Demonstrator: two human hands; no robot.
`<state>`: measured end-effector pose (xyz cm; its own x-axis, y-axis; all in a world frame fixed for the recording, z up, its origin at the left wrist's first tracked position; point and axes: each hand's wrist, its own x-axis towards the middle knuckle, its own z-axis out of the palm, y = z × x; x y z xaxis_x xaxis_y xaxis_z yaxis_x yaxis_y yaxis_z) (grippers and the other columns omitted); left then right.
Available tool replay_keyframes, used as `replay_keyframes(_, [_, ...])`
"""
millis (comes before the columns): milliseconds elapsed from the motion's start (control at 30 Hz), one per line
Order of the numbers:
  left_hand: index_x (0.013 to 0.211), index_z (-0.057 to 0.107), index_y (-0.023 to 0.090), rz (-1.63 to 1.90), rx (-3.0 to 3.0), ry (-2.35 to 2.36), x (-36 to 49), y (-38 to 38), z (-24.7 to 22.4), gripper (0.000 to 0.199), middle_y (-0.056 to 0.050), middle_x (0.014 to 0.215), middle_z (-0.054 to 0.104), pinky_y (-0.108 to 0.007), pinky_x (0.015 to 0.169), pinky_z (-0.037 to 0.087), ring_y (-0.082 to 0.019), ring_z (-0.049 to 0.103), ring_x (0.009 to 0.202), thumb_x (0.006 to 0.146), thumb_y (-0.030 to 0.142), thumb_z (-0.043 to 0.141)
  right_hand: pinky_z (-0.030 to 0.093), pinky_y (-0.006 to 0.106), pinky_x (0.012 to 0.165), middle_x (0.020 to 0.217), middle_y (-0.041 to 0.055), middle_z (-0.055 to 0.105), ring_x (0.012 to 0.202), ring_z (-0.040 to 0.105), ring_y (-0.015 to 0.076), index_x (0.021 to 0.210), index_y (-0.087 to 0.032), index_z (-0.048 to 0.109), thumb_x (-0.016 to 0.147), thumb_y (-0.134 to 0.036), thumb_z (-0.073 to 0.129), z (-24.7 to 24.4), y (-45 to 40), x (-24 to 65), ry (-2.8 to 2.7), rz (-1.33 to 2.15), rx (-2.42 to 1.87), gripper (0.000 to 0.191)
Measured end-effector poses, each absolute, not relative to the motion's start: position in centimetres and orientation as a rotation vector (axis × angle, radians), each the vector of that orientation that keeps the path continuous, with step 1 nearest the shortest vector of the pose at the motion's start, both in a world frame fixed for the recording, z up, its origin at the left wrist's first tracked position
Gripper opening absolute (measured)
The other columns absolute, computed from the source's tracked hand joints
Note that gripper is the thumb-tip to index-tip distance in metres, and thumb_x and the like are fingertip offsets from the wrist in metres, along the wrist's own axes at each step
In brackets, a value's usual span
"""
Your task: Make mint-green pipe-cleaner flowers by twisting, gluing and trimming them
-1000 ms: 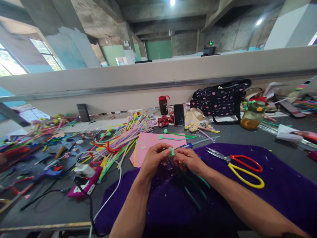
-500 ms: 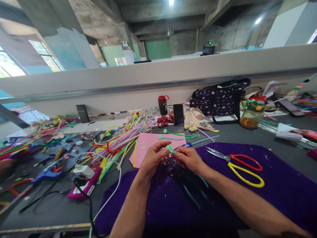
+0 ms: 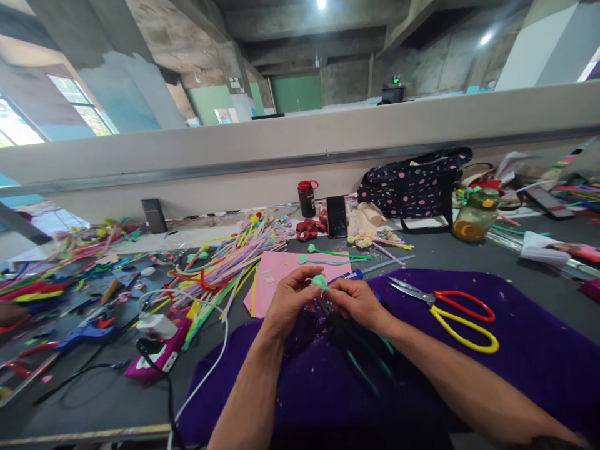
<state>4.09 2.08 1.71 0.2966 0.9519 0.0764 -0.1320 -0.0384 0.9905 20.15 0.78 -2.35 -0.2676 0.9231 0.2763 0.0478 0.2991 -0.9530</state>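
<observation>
Mint-green fuzzy piece (image 3: 319, 282), pinched between both hands (image 3: 324, 299), above purple cloth (image 3: 328, 381).

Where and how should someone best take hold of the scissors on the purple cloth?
Probably by the red loop and yellow loop, fingers coming from the right and above. The scissors lie flat on the purple cloth, loops spread apart toward the right, while the pointed blades face left.

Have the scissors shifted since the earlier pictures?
No. Judged against the phone, the scissors lie in the same place and at the same angle on the purple cloth; only the view has shifted slightly.
</observation>
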Motion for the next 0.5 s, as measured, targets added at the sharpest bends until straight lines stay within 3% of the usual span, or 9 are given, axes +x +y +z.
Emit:
replay_keyframes(100, [0.108, 0.059, 0.020, 1.080, 1.247, 0.872, 4.4, 2.1, 1.4, 0.052, -0.004, 0.091, 0.062, -0.017, 0.041, 0.033, -0.006, 0.050, 0.052, 0.057, 0.022, 0.072, 0.029, 0.018, 0.038, 0.051, -0.0059, 0.044, 0.039, 0.038, 0.0058, 0.069, -0.016, 0.055, 0.083, -0.037, 0.048, -2.3, 0.6, 20.1, -1.564, 1.078, -0.897, 0.026])
replay_keyframes(200, [0.096, 0.063, 0.017, 1.099, 1.239, 0.913, 4.8, 2.2, 0.7, 0.040, 0.003, 0.062, 0.056, -0.016, 0.038, 0.025, -0.003, 0.038, 0.040, 0.058, 0.025, 0.073, 0.029, 0.018, 0.039, 0.054, -0.0059, 0.042, 0.041, 0.037, 0.0060, 0.076, -0.017, 0.056, 0.084, -0.036, 0.046, -2.5, 0.6, 19.9, -1.520, 1.085, -0.846, 0.023])
replay_keyframes(267, [0.086, 0.064, 0.016, 1.113, 1.225, 0.898, 5.2, 2.1, 0.4, 0.031, 0.005, 0.054, 0.051, -0.016, 0.039, 0.023, -0.003, 0.035, 0.040, 0.058, 0.025, 0.073, 0.029, 0.018, 0.040, 0.054, -0.0060, 0.042, 0.041, 0.037, 0.0063, 0.076, -0.017, 0.055, 0.084, -0.036, 0.047, -2.7, 0.6, 19.8, -1.477, 1.129, -0.806, 0.022])
replay_keyframes(500, [0.077, 0.064, 0.015, 1.111, 1.242, 0.793, 5.9, 1.3, 0.6, 0.020, 0.001, 0.065, 0.054, -0.019, 0.050, 0.036, -0.008, 0.047, 0.053, 0.061, 0.023, 0.071, 0.029, 0.019, 0.041, 0.050, -0.0059, 0.043, 0.041, 0.038, 0.0066, 0.064, -0.017, 0.048, 0.083, -0.039, 0.048, -2.9, 0.6, 19.4, -1.437, 1.197, -0.784, 0.029])
